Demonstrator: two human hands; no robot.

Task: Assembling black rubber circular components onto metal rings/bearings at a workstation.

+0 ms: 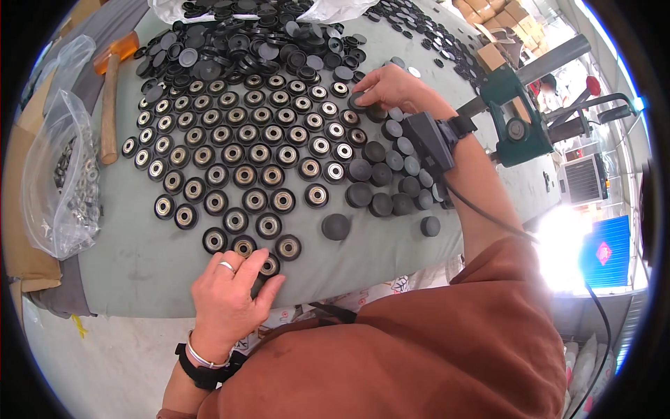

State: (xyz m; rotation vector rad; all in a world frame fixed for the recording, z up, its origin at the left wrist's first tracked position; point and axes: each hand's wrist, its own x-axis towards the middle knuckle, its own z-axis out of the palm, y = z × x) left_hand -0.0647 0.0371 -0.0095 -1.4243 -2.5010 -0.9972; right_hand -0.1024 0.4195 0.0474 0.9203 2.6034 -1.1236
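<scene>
At the table's near edge, my left hand (230, 293) is closed, thumb and fingers around a black wheel with a metal bearing (269, 266) in its middle. Many more such bearing wheels (248, 133) lie in rows beyond it, bearings facing up. Farther off to the right, my right hand (398, 91) pinches a dark round piece (356, 100) at the right end of those rows. Its fingers partly hide that piece. Below my right hand sits a cluster of plain dark round caps (381, 174), and one lone cap (336, 227) lies nearer to me.
Loose black round parts (237, 49) are heaped at the back. A wooden-handled hammer (109, 105) and a clear bag of small metal parts (66, 181) lie at the left. To the right stands a green press (516, 115). A dark device with a cable (433, 143) is on my right wrist.
</scene>
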